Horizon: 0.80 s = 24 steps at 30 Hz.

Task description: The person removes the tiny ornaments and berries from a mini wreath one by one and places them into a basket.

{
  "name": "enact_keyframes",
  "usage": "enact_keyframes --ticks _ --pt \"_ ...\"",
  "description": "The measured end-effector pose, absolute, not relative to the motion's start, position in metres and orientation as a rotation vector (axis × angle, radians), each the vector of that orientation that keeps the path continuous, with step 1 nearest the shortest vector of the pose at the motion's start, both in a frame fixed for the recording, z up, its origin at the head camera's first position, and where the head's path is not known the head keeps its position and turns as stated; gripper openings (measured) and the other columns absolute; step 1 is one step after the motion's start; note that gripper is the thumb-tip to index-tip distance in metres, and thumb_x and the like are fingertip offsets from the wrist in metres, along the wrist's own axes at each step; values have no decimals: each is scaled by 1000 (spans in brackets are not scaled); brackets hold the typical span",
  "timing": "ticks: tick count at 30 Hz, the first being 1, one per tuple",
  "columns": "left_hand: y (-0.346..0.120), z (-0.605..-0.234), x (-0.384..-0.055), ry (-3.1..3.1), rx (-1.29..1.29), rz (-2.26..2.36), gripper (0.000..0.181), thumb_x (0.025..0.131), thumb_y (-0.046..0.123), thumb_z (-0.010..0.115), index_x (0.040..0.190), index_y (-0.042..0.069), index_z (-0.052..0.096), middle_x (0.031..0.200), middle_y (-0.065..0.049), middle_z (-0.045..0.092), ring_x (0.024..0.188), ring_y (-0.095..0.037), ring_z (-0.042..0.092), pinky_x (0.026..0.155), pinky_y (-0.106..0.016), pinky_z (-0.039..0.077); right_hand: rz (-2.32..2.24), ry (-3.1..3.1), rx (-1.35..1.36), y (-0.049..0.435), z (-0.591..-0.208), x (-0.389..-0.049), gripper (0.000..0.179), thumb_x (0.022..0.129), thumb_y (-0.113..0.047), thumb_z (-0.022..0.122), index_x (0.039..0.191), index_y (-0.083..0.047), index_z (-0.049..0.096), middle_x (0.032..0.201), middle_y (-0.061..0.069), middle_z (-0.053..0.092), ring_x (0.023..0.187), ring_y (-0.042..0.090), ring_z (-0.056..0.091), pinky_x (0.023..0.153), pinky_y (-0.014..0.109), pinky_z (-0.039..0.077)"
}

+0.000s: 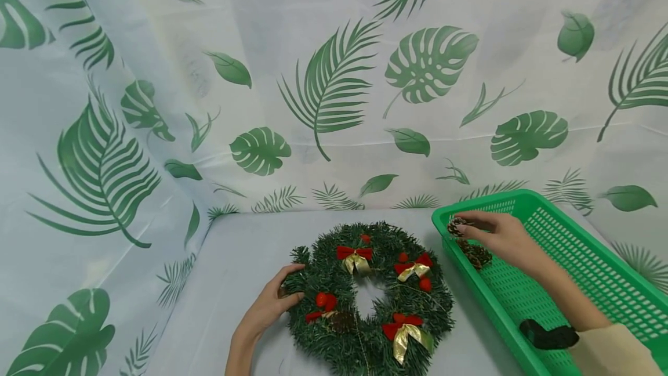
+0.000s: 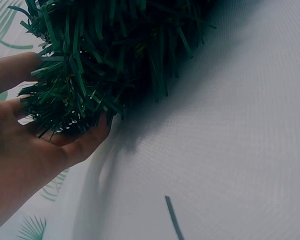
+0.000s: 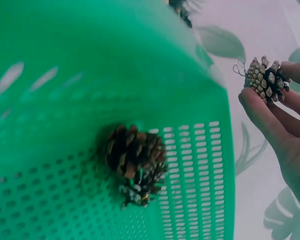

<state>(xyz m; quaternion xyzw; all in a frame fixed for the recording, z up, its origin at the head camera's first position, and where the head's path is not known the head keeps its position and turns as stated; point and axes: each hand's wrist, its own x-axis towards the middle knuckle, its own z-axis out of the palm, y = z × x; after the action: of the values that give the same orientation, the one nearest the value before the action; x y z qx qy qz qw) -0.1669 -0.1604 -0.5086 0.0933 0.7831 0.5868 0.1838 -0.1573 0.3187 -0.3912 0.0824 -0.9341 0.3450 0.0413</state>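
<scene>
A green wreath with red and gold bows, red berries and a pine cone at its lower left lies flat on the white table. My left hand grips its left edge; in the left wrist view the thumb and fingers go round the green needles. Above the far left corner of a green basket, my right hand pinches a pine cone between thumb and fingers. A thin wire loop sticks out of that cone's end. More pine cones lie inside the basket.
The green plastic basket, with slotted walls, stands right of the wreath. A white cloth with green leaf prints hangs behind and at the left. A dark strap is round the right wrist. One loose green needle lies on the table.
</scene>
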Motion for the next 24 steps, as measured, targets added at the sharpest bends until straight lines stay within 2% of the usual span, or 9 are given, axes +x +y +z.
enact_keyframes --ticks 2,4,9,12,17,21,24 --pt "-161 -509 -167 2207 269 1656 62 96 22 73 152 24 47 151 -13 42 64 -13 31 59 -28 34 1042 -2869 244 323 -393 -159 44 103 -29 65 137 -2 65 128 22 69 104 11 72 78 27 55" --pt "-161 -509 -167 2202 276 1660 62 96 21 72 153 24 47 150 -15 42 63 -13 30 58 -28 34 1036 -2879 235 328 -396 -160 44 103 -28 65 138 -1 64 128 23 69 103 14 73 79 31 56" --pt "-162 -511 -167 2194 274 1667 62 96 21 73 153 24 47 147 -15 43 62 -13 27 57 -27 33 1018 -2911 188 338 -403 -163 48 104 -29 64 138 3 62 130 29 66 115 43 66 85 52 56" --pt "-162 -511 -167 2199 272 1663 62 96 21 73 153 23 47 140 -17 48 62 -12 27 57 -27 32 1003 -2927 160 343 -407 -164 48 104 -30 63 138 4 61 132 31 64 119 51 61 86 58 54" --pt "-161 -510 -166 2213 267 1653 63 96 21 72 153 24 46 114 -11 53 61 -12 27 57 -27 32 1024 -2937 145 350 -413 -167 50 104 -29 64 139 6 59 131 33 63 120 52 60 86 60 53" --pt "-161 -511 -167 2222 269 1649 63 96 21 72 154 23 46 91 -4 47 60 -12 27 57 -27 33 1028 -2943 104 356 -419 -171 51 103 -30 64 136 9 58 131 35 61 121 54 58 87 59 53" --pt "-160 -510 -167 2224 272 1648 63 96 21 72 154 23 46 83 -2 44 60 -12 27 57 -27 33 1011 -2949 80 360 -422 -173 50 103 -30 64 133 9 57 130 37 61 119 55 58 85 58 54"
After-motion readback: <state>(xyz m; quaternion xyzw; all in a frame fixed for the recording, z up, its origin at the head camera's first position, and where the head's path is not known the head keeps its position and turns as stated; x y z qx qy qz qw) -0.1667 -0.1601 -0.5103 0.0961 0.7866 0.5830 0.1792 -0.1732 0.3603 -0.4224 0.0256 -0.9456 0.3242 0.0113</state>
